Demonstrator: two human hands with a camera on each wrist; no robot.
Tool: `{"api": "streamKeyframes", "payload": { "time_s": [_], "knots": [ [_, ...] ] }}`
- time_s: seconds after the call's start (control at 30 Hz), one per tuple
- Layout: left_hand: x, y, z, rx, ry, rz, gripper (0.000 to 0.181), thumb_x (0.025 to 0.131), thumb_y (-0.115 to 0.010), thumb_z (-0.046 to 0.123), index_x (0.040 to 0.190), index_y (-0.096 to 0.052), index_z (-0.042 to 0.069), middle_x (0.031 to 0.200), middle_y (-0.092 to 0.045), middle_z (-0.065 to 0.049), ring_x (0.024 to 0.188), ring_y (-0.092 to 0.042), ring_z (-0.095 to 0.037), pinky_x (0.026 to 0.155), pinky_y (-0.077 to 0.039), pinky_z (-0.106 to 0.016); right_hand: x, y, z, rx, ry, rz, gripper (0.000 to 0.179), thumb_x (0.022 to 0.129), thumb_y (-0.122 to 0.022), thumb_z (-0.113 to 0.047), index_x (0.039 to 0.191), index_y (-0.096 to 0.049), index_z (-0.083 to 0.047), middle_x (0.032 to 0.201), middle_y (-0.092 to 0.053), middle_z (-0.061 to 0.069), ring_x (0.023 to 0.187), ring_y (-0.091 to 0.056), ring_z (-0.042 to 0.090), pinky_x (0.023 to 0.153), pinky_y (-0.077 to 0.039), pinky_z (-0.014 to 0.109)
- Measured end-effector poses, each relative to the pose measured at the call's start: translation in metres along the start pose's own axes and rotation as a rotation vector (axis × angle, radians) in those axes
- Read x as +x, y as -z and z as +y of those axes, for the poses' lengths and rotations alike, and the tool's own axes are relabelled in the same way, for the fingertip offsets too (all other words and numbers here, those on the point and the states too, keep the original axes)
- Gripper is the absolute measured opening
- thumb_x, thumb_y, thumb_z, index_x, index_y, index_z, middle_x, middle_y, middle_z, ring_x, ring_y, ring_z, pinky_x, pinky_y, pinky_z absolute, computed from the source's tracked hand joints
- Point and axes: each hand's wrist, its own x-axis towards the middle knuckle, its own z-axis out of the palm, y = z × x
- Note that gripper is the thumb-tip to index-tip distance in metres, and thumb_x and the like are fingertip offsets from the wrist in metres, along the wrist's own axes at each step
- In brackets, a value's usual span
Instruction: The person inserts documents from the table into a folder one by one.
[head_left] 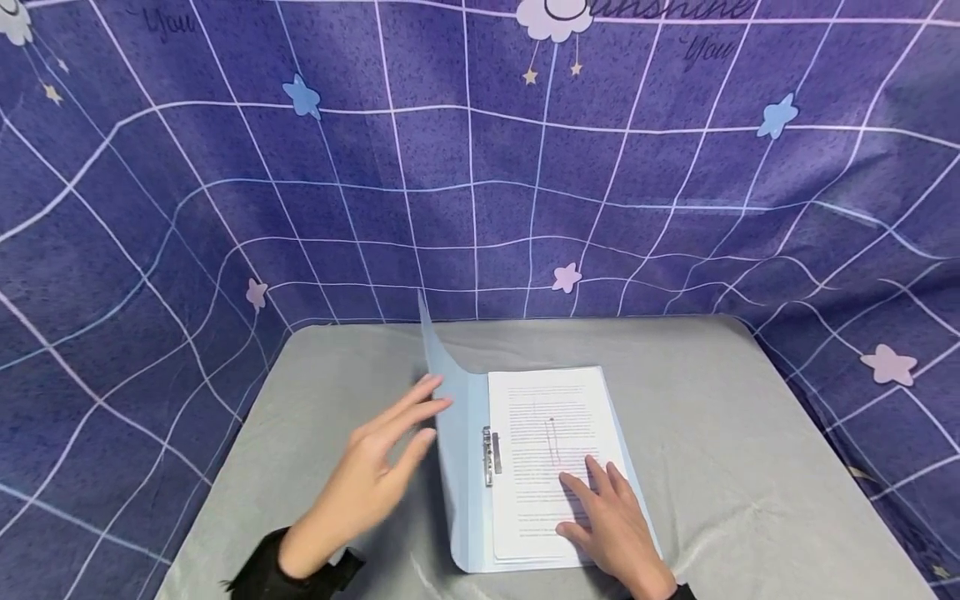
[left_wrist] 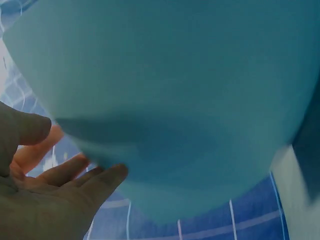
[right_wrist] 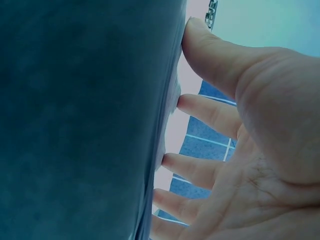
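A light blue folder point(head_left: 476, 525) lies on the table with its front cover point(head_left: 448, 417) raised at the left. Inside it is a stack of printed paper point(head_left: 532, 533), with red marks on the top sheet and a metal clip point(head_left: 488, 458) along its left edge. My left hand point(head_left: 378, 467) is beside the raised cover, its fingers extended at the cover's edge. In the left wrist view the fingertips point(left_wrist: 117, 171) overlap the blue sheet, thumb apart from the fingers. With fingers spread, my right hand point(head_left: 611, 525) rests on the lower right of the paper.
Grey cloth covers the table point(head_left: 735, 433) around the folder. A purple-blue curtain point(head_left: 480, 167) with white grid lines and stars hangs behind the table and along both sides.
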Motion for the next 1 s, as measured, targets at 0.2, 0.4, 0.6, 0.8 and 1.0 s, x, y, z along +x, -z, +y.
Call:
{"api": "streamKeyframes", "payload": {
  "time_s": [0.2, 0.4, 0.6, 0.8, 1.0],
  "knots": [
    [0.01, -0.047, 0.001, -0.08, -0.05, -0.082, 0.049, 0.099, -0.057, 0.011, 0.146, -0.046, 0.015, 0.158, -0.03, -0.01, 0.14, -0.036, -0.028, 0.111, -0.033, -0.037, -0.003, -0.002, 0.0, 0.023, -0.001, -0.015, 0.064, 0.071, -0.084, -0.041, 0.127, -0.066, -0.016, 0.143, -0.046, 0.025, 0.13, -0.037, 0.055, 0.104, -0.031, 0.063],
    [0.012, -0.09, -0.006, -0.122, 0.014, -0.182, 0.055, 0.1, -0.056, 0.018, 0.151, -0.037, 0.02, 0.161, -0.023, -0.007, 0.143, -0.03, -0.023, 0.112, -0.031, -0.04, -0.007, 0.001, 0.008, 0.048, 0.0, 0.023, 0.056, 0.073, -0.084, -0.036, 0.12, -0.068, -0.011, 0.138, -0.051, 0.025, 0.126, -0.043, 0.055, 0.101, -0.034, 0.064],
    [0.007, -0.117, -0.017, -0.066, 0.028, -0.281, 0.056, 0.1, -0.057, 0.024, 0.151, -0.036, 0.022, 0.161, -0.022, -0.006, 0.146, -0.024, -0.023, 0.114, -0.028, -0.041, -0.009, 0.023, 0.036, 0.028, -0.081, 0.1, 0.052, 0.07, -0.084, -0.011, 0.118, -0.068, -0.005, 0.131, -0.053, 0.029, 0.12, -0.045, 0.057, 0.093, -0.038, 0.069],
    [0.004, -0.139, -0.029, 0.028, -0.022, -0.331, 0.055, 0.099, -0.059, 0.028, 0.15, -0.04, 0.018, 0.158, -0.028, -0.012, 0.145, -0.026, -0.031, 0.113, -0.03, -0.045, -0.002, 0.062, 0.071, 0.055, -0.091, 0.28, 0.045, 0.077, -0.081, -0.016, 0.118, -0.066, -0.002, 0.128, -0.051, 0.038, 0.11, -0.046, 0.063, 0.084, -0.038, 0.073],
    [0.001, -0.156, -0.034, 0.096, -0.076, -0.393, 0.057, 0.097, -0.061, 0.029, 0.149, -0.041, 0.017, 0.157, -0.029, -0.014, 0.144, -0.027, -0.034, 0.112, -0.029, -0.05, 0.03, 0.11, 0.08, 0.09, -0.029, 0.459, 0.047, 0.079, -0.079, -0.013, 0.121, -0.063, 0.003, 0.126, -0.051, 0.038, 0.109, -0.047, 0.061, 0.09, -0.035, 0.07]
  ]
}}
